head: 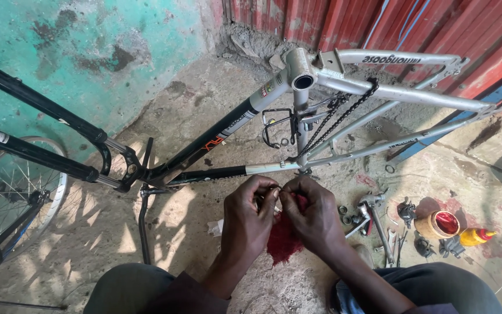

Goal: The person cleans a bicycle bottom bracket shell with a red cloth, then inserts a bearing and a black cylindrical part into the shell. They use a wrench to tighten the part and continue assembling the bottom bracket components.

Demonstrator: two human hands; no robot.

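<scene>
Left hand: the left hand [250,220] is raised in front of the person, low in the middle of the view; its fingers are curled narrow and the fingertips [272,192] pinch a small pale part [275,199], too small to say what it is.
Right hand: the right hand [315,216] meets the left one at the fingertips; its fingers are also bent close together and touch the same small part from the other side.
Small part: it sits between the two hands, just above the dark red cloth [284,239] that shows below and between them.
Cloth: I cannot tell if a hand holds it or if it lies on the ground.
Bicycle frame: a silver and black metal bicycle frame [379,93] stands upside down behind the hands, without a rear wheel, with a black chain [344,113] hanging loose over it.
Fork: the black front fork [36,154] reaches to the left, beside a spoked wheel with a silver rim [7,197].
Ground at right: loose metal nuts and tools [373,218] lie on the concrete, near a small round open tin with red content [440,224] and a yellow bottle with a red cap [476,236].
Behind: a turquoise painted wall [59,52] and red corrugated sheet [413,29].
Legs: the person's knees in dark trousers [129,288] are at the lower edge.
</scene>
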